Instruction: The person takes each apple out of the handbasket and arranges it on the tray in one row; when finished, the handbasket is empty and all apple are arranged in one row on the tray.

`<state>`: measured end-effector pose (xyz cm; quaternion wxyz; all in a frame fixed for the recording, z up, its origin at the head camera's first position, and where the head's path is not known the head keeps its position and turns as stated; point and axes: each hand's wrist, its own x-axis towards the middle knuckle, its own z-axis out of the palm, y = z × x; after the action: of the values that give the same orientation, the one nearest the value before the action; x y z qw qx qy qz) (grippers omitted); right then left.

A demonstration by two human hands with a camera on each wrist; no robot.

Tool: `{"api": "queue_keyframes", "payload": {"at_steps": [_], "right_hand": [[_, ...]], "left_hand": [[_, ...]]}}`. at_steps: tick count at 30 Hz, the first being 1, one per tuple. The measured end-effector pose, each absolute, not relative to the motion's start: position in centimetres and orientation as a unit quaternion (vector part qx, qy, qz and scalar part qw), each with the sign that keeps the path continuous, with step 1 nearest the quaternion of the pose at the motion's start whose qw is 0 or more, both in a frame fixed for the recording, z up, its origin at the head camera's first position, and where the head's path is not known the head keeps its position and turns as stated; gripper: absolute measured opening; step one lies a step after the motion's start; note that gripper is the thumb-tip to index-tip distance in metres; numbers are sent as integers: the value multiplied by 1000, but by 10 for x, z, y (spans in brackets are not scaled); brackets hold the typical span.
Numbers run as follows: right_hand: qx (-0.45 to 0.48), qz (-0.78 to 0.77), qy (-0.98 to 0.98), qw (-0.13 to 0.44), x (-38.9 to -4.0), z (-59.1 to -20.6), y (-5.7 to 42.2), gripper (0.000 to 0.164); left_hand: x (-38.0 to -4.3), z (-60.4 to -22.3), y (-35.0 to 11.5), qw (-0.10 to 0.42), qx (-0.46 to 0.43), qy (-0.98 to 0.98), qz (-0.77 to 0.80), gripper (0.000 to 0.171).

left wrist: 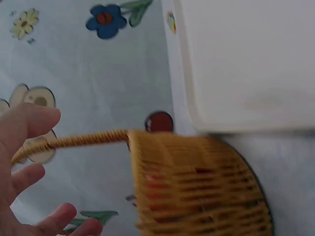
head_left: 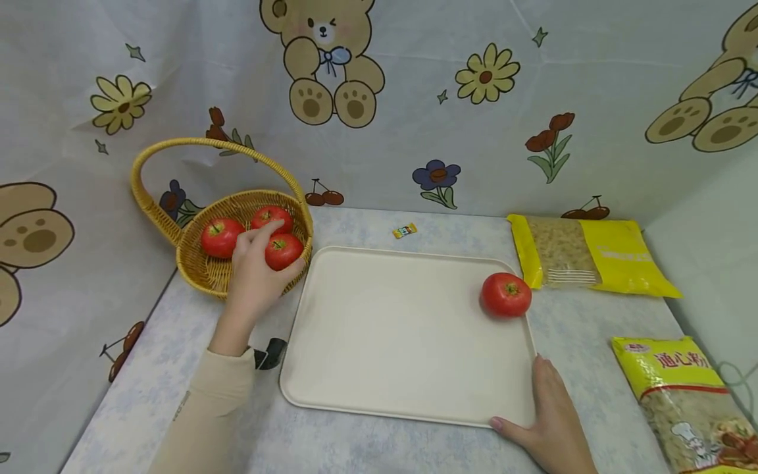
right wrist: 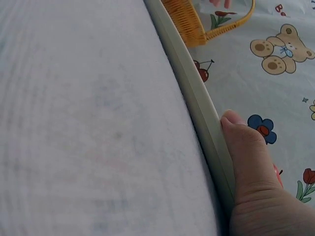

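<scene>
Left of the cream rectangular tray (head_left: 403,336), inside the handled wicker basket (head_left: 216,271), the front right red apple (head_left: 282,253) lies between the thumb and fingers of my left hand (head_left: 257,273), which are spread apart; I can't tell whether they touch it. That hand reaches over the near rim, thumb rightmost, while my right hand (head_left: 552,418) rests splayed along the tray's near right corner.

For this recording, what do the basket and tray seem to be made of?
Basket: probably wicker or rattan, with a slight sheen; interlaced golden-brown strands show. Tray: probably plastic, smooth and off-white; the raised rim and rounded corners look moulded, though coated metal is possible.
</scene>
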<state>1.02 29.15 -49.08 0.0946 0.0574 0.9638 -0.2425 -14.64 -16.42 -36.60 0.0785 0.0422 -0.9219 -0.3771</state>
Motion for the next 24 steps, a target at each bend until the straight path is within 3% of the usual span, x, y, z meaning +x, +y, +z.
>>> {"api": "queue_keyframes", "payload": {"at_steps": [5,13,24], "right_hand": [[53,-249,963,93,11,-490,292,148],[49,-254,963,82,12,-487,290,146],[56,-245,963,93,11,-487,291,147]], "left_hand": [[-164,-379,-198,37,58,-930,-360,80],[-184,-391,-212,-84,57,-935,-341,91],[-198,-404,-214,-112,31,-936,-331,84]]}}
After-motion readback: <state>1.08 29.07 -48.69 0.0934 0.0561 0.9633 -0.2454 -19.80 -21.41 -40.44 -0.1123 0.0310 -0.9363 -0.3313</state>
